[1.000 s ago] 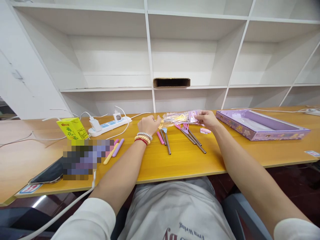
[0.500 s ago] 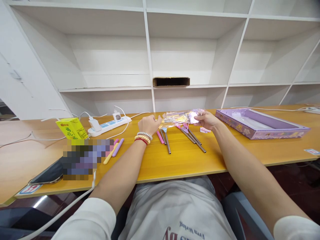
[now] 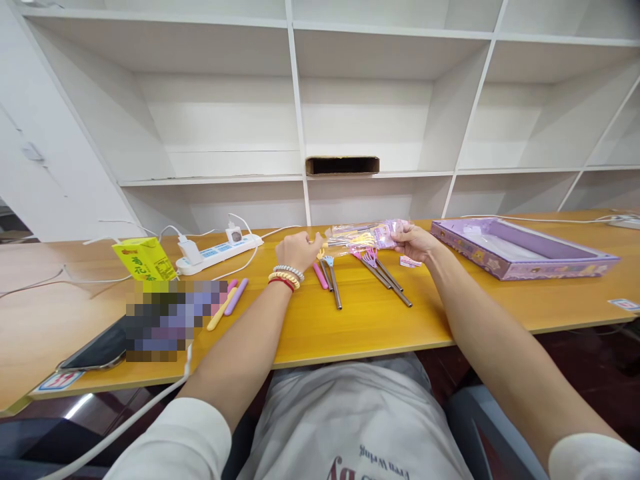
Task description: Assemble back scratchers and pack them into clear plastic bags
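A clear plastic packet (image 3: 355,237) with yellow and metal pieces inside lies across the middle of the table's back part. My right hand (image 3: 414,241) pinches its purple right end. At its left end is my left hand (image 3: 299,253), fingers bent, by a small yellow fork head; what its fingertips hold is hidden. Below the packet lie a blue-headed fork (image 3: 334,280), pink- and purple-headed forks (image 3: 370,257) with metal rods, and a pink handle (image 3: 321,276). A small pink card (image 3: 410,261) rests below my right hand.
On the right stands an open purple box (image 3: 530,263). To the left are a yellow carton (image 3: 145,259), a white power strip (image 3: 220,253), a phone (image 3: 97,347), and purple (image 3: 237,297) and yellow handles (image 3: 221,309). White shelves (image 3: 215,179) rise behind, holding a cardboard box (image 3: 343,165).
The packet's right end has turned slightly in my right hand, so more of its purple part shows. My left hand has hardly moved.
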`<state>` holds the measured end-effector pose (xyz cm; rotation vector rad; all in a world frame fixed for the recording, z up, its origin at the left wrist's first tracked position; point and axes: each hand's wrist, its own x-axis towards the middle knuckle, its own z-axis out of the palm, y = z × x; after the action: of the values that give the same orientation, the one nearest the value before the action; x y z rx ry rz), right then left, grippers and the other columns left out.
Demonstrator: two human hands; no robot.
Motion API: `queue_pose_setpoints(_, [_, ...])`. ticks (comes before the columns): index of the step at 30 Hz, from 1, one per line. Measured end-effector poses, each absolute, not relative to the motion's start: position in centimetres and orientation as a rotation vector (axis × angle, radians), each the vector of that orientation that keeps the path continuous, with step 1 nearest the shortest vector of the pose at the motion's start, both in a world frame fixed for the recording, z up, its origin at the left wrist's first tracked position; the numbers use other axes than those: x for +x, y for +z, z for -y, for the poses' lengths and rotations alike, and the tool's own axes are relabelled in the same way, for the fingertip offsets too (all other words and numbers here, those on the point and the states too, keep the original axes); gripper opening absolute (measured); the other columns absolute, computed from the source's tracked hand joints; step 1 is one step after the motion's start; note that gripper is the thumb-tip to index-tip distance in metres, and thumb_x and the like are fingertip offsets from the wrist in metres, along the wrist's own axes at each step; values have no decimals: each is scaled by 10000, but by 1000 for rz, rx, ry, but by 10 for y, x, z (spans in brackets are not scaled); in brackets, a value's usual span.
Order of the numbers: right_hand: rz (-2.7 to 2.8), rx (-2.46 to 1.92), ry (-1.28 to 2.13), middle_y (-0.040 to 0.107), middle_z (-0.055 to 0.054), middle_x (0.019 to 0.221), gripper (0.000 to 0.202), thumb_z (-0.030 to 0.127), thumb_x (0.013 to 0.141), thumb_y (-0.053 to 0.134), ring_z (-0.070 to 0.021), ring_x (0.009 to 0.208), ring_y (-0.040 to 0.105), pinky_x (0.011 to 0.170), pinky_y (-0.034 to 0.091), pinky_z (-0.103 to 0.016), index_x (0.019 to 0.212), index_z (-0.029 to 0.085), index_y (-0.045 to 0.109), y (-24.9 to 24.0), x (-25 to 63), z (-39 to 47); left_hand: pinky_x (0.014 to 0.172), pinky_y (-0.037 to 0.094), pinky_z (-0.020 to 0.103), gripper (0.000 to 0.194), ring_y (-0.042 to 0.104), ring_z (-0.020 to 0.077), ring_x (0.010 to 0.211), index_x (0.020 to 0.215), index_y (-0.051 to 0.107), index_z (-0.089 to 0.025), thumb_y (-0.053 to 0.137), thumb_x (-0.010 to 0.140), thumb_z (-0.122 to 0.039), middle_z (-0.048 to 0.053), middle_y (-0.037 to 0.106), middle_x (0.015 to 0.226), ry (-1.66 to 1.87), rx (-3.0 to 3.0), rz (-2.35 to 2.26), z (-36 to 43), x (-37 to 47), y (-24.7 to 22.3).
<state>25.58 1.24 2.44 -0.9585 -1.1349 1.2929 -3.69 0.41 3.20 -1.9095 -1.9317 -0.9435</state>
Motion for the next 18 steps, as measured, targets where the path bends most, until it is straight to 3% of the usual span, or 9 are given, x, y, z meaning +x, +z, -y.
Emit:
queue_pose_setpoints(5, [1184,-982,1316,670,-43,668,108,210,755,652,-154,578,655,413,511,-207,824,144,600,28,253,-9,650,400,328,506,625,256,762,728,689,-193,343,827,-548,109,676,726,-934,-1910,1936,-4,-37,32])
queue_pose_setpoints(10, [1158,-984,1251,627,-20,609,97,104,659,675,-129,559,626,490,557,-236,706,132,596,25,253,-12,647,399,325,511,623,254,760,722,682,-191,341,830,-555,107,675,725,-918,-1904,1949,-5,-36,31])
queue_pose_setpoints(18, [1135,-1178,933,517,26,493,185,71,568,736,-94,455,527,462,557,-251,567,127,560,21,246,-18,661,409,329,498,626,254,772,732,676,-195,351,831,-559,105,679,745,-863,-1969,1952,-2,-32,29])
